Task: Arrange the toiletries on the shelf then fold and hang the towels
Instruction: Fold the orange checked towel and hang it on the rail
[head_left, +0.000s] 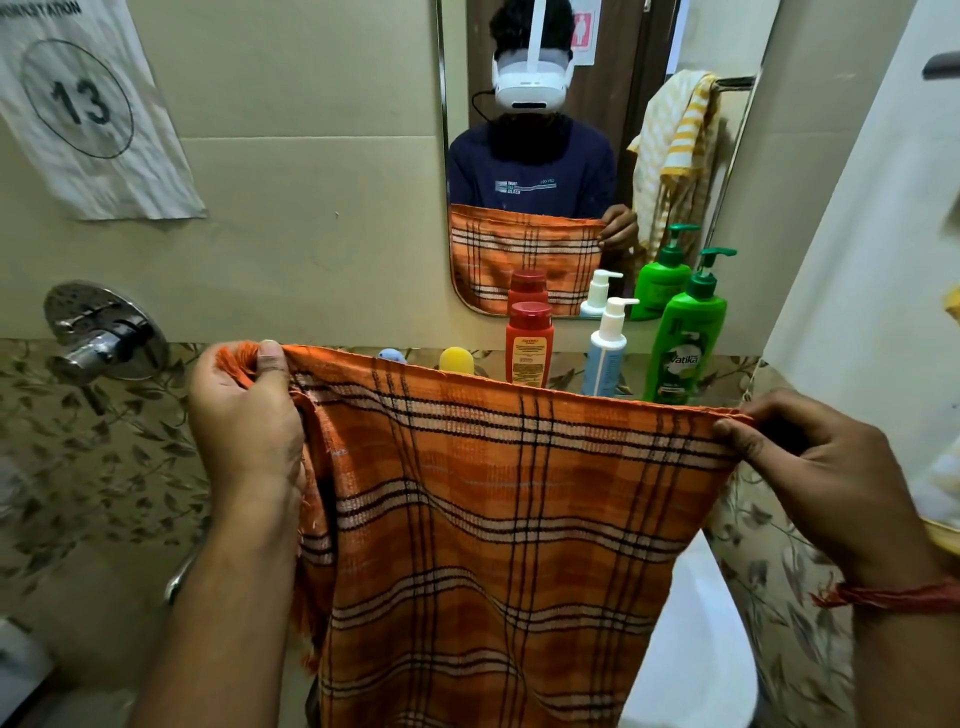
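Note:
An orange plaid towel hangs stretched between my hands in front of the shelf. My left hand pinches its fringed top left corner, thumb on top. My right hand pinches the top right corner. Behind the towel's upper edge stand a red bottle, a white and blue pump bottle and a green pump bottle on the shelf. A yellow cap and a small blue object peek over the towel.
A mirror above the shelf reflects a person and the towel. In the mirror a yellow and white striped towel hangs on a bar. A chrome tap juts from the left wall. A paper sign reads 13.

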